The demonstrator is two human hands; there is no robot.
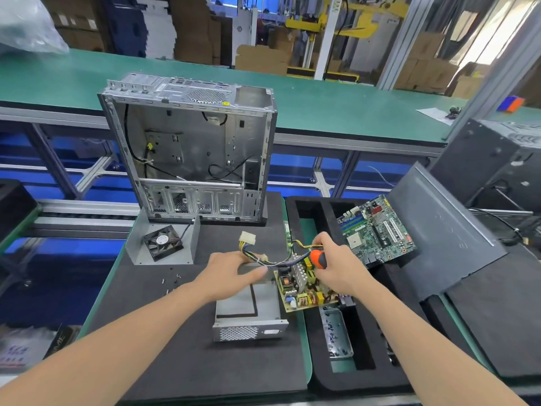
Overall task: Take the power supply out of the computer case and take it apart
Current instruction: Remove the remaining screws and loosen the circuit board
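The empty computer case (190, 148) stands upright at the back of the black mat. In front of it lies the power supply's metal housing (248, 312). Its circuit board (304, 285) is lifted out and tilted at the housing's right edge, wires (263, 256) with a white connector trailing left. My left hand (231, 273) rests on the housing's far edge with fingers extended. My right hand (336, 265) grips an orange-handled screwdriver (318, 258) over the board.
The supply's cover (164, 244) with a black fan (163, 242) lies left. Small screws (172, 281) are scattered on the mat. A black foam tray (336, 361) to the right holds a motherboard (377, 230), a metal plate (336, 335) and a dark side panel (439, 230).
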